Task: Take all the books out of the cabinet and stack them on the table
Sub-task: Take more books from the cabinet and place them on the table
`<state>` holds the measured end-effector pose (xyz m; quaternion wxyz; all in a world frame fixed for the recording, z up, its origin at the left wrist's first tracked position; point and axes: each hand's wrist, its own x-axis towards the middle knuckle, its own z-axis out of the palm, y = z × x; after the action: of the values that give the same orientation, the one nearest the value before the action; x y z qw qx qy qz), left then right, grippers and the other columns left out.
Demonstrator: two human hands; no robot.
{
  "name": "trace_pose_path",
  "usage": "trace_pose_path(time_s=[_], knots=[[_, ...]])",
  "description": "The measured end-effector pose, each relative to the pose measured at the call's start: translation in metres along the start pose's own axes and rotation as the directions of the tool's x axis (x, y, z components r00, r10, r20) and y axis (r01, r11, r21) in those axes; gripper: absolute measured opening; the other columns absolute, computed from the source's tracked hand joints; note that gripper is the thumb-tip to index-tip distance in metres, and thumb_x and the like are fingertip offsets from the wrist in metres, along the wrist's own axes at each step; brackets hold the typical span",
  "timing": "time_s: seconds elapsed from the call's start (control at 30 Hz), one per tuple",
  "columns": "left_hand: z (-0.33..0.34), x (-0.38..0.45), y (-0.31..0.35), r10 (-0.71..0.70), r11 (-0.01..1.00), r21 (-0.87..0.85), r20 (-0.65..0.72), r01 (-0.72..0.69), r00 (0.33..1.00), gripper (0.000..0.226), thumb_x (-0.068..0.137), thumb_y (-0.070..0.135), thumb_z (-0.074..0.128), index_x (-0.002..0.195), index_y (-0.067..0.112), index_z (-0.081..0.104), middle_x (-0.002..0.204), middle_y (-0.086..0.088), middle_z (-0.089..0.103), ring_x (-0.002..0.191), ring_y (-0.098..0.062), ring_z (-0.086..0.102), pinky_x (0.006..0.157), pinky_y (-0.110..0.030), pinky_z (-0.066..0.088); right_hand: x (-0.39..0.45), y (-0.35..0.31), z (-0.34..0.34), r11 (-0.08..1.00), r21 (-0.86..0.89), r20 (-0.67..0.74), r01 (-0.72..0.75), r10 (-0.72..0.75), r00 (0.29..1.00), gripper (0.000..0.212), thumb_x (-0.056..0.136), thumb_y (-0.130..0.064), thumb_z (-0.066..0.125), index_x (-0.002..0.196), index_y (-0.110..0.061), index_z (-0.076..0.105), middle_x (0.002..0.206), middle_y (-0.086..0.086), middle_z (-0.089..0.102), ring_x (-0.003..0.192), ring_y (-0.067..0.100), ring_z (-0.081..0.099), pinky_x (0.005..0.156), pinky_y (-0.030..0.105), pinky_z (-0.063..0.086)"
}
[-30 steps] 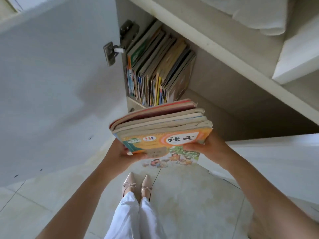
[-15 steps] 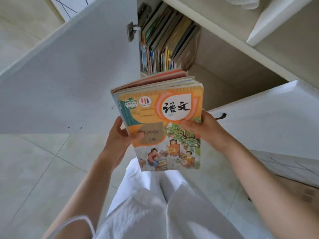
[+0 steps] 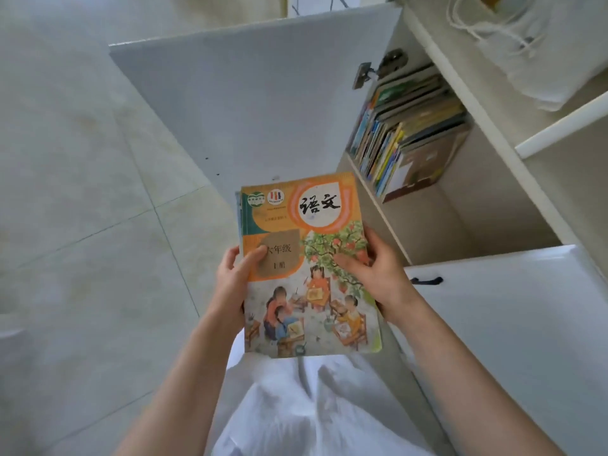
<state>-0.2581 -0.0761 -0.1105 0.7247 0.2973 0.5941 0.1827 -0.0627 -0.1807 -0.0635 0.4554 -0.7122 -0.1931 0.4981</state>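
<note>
Hands gripped a stack of books (image 3: pixel 306 258) from both sides in the head view: the left hand (image 3: pixel 235 278) with its thumb on the orange cover, the right hand (image 3: pixel 378 274) with its thumb on the tree picture. The stack was held flat above white trousers (image 3: pixel 296 406), outside the cabinet (image 3: pixel 493 143). More books (image 3: pixel 404 126) stood upright on its lower shelf beside the open door (image 3: pixel 256 103).

An orange-covered textbook (image 3: pixel 309 258) tops a small bundle of books held flat above the lap. More books (image 3: pixel 404 126) stand packed upright in the open cabinet (image 3: pixel 460 225), at the compartment's left end.
</note>
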Motion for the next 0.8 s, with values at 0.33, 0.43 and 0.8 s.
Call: trace_pose_path(time_s=[0.33, 0.43, 0.8], knots=[[-0.057, -0.114, -0.031, 0.255, 0.966, 0.022, -0.269, -0.258, 0.929, 0.051, 0.084, 0.024, 0.072, 0.13, 0.028, 0.05, 0.107, 0.007, 0.071, 0.101, -0.013, 0.067, 0.088, -0.033, 0.054, -0.042, -0.023, 0.06, 0.943, -0.246, 0.35, 0.224, -0.129, 0.928, 0.053, 0.092, -0.024, 0.063, 0.139, -0.032, 0.039, 0.129, -0.01, 0.058, 0.118, 0.007, 0.057, 0.097, 0.043, 0.053], [-0.084, -0.143, -0.044, 0.287, 0.949, 0.002, -0.407, -0.314, 0.867, 0.049, 0.085, 0.021, 0.072, 0.129, 0.026, 0.051, 0.107, 0.009, 0.07, 0.098, -0.006, 0.067, 0.083, -0.024, 0.055, -0.058, -0.025, 0.093, 0.905, -0.289, 0.469, 0.312, -0.151, 0.87, 0.046, 0.093, -0.024, 0.06, 0.135, -0.032, 0.042, 0.123, -0.021, 0.057, 0.112, -0.007, 0.054, 0.103, 0.037, 0.046], [-0.184, -0.248, -0.136, 0.178, 0.903, -0.159, -0.706, -0.399, 0.686, 0.049, 0.083, 0.019, 0.073, 0.128, 0.024, 0.053, 0.11, 0.006, 0.07, 0.1, -0.01, 0.067, 0.078, -0.021, 0.056, -0.154, 0.011, 0.21, 0.807, -0.36, 0.715, 0.468, -0.084, 0.694, 0.054, 0.094, -0.02, 0.059, 0.143, -0.027, 0.038, 0.089, 0.022, 0.063, 0.072, 0.021, 0.058, 0.06, 0.027, 0.053]])
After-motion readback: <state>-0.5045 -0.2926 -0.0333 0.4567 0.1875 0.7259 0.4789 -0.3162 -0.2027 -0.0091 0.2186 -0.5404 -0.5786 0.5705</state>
